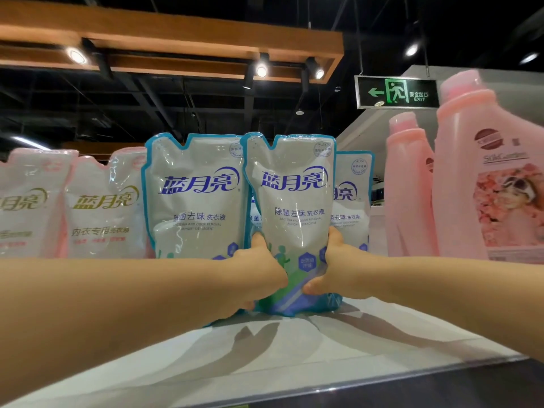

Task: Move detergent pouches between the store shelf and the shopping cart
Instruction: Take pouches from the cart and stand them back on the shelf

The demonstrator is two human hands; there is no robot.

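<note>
A blue-edged white detergent pouch (294, 198) stands upright at the middle of the white shelf top (294, 348). My left hand (259, 269) grips its lower left side and my right hand (332, 266) grips its lower right side, thumbs on the front. Its base rests on or just above the shelf; I cannot tell which. Another blue pouch (194, 198) stands to its left, and a third blue pouch (351, 198) shows partly behind it on the right. The shopping cart is out of sight.
Two pink-edged pouches (103, 204) stand at the left of the shelf. Two tall pink bottles (482, 172) stand at the right. The shelf's front edge (323, 387) runs across the bottom. An exit sign (397, 92) hangs overhead.
</note>
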